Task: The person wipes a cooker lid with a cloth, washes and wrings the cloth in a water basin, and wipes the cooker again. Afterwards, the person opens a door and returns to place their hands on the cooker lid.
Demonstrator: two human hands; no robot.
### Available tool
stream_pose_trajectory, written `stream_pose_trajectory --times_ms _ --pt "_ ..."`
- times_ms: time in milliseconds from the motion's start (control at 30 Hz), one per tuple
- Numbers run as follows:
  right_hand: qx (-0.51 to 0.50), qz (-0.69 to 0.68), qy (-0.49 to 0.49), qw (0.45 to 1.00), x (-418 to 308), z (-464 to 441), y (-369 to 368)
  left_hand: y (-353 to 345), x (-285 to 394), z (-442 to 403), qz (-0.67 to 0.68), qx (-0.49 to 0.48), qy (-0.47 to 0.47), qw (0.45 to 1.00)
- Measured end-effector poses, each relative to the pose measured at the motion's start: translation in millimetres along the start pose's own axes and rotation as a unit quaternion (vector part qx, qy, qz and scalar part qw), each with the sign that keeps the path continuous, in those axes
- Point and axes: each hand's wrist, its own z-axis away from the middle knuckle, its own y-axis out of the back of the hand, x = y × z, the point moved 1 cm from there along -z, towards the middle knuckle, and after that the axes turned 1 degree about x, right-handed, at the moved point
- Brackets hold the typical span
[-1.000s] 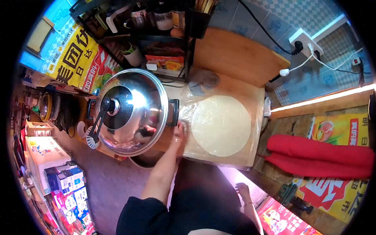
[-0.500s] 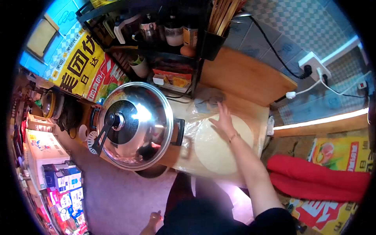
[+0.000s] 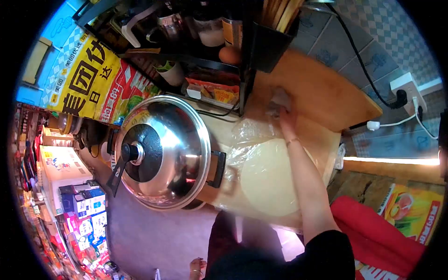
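My right hand (image 3: 287, 120) reaches over the far end of the dough and is closed on a pale grey crumpled bundle (image 3: 280, 98); whether that is cloth or bunched plastic I cannot tell. Below my wrist lies a large, flat round sheet of dough (image 3: 268, 179), partly hidden by my forearm. Clear plastic film (image 3: 233, 175) covers its left side and spreads beyond it on the wooden board (image 3: 322, 140). My left hand (image 3: 198, 265) hangs low at my side, fingers curled; anything inside it is hidden.
A big lidded steel pot (image 3: 163, 154) stands left of the dough, its side handle (image 3: 217, 169) near the film. Behind is a black rack (image 3: 196, 58) with jars and an egg (image 3: 229, 55). A power socket (image 3: 408, 91) with cables is at right, above a red padded roll (image 3: 368, 233).
My right hand has moved away from above the dough toward the back and closed on the grey bundle, which now sits higher. The camera view has shifted. My left hand remains low.
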Motion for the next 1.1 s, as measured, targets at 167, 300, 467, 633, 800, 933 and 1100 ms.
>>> stream_pose_trajectory --times_ms 167,300,467,633,800,933,1100 --pt "0.061 0.393 0.158 0.904 79.2 24.4 32.0 -17.3 41.0 31.2 0.053 0.004 -0.067 0.996" --pt "-0.167 0.428 0.042 0.887 7.1 66.9 -53.9 -13.1 51.9 21.7 0.033 -0.016 -0.096 0.995" --pt "-0.174 0.062 0.148 0.972 11.7 100.6 -142.0 -8.9 69.1 31.2 0.079 0.001 -0.179 0.981" --pt "-0.129 0.268 0.046 0.954 -37.0 126.6 -72.1 -9.7 49.6 36.9 0.116 0.005 -0.127 0.985" --pt "-0.255 -0.283 -0.104 0.919 82.3 232.9 -147.6 -13.1 34.4 18.3 0.059 -0.051 -0.116 0.990" --pt "-0.240 -0.319 -0.183 0.899 44.9 220.1 -129.5 -13.8 57.9 37.1 0.141 -0.004 -0.178 0.974" --pt "-0.121 0.096 0.056 0.986 33.8 205.8 -94.6 -3.3 36.3 38.4 0.168 -0.005 -0.171 0.971"
